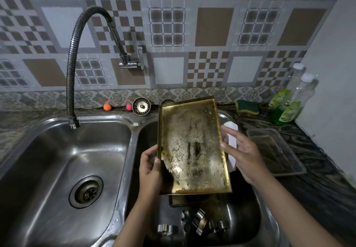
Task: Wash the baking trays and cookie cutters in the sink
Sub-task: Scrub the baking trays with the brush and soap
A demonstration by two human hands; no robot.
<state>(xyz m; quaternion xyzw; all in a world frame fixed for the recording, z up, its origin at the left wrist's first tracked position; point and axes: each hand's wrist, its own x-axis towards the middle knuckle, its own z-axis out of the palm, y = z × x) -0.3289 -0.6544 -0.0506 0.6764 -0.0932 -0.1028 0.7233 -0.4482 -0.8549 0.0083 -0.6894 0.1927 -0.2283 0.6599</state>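
cutters [202, 222] below tilted tray [190, 146] (lengthwise away)

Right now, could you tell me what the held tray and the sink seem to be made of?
Baking tray: probably gold-toned metal, judging by its glossy, reflective, wet surface with dark stains. Sink: looks like brushed stainless steel, silvery with soft highlights.

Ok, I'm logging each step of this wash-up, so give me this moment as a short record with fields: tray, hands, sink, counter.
tray: gold baking tray, wet and spotted, tilted up over the right basin
left hand: grips the tray's left edge
right hand: fingers straight, at the tray's right edge
right basin: a second tray under the held one, cookie cutters at the bottom
left basin: faucet hose over it, no water running
counter: sponge, soap bottles, clear container
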